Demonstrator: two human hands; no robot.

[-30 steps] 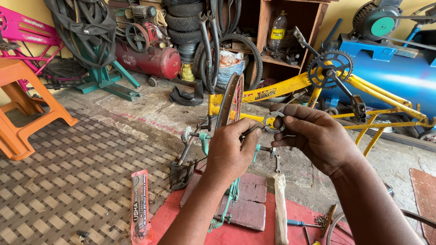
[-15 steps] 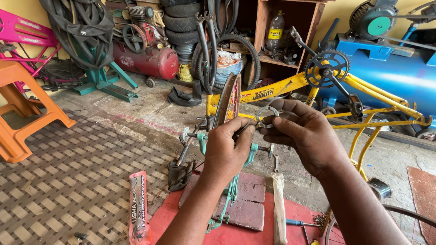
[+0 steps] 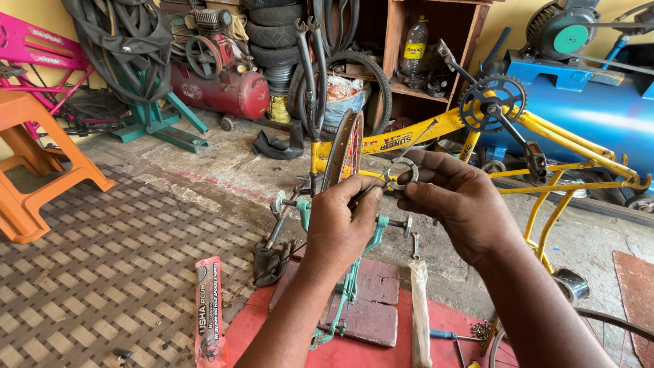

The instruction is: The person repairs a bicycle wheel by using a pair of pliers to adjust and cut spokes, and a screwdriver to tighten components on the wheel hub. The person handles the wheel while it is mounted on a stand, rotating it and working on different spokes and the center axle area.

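We pinch a small metal ring (image 3: 402, 173) by its rim in our right hand (image 3: 455, 204); light, stiff, likely greasy. Our left hand (image 3: 338, 221) grips a thin tool (image 3: 368, 192) touching it.

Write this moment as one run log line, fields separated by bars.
left hand: pinching thin tool | right hand: holding metal ring | behind: wheel in green stand, yellow bicycle frame

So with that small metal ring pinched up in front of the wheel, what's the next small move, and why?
Probably steady the small silver metal ring with the right hand while the left hand works the thin tool it holds at the ring's edge: both hands meet there, raised above the green truing stand.
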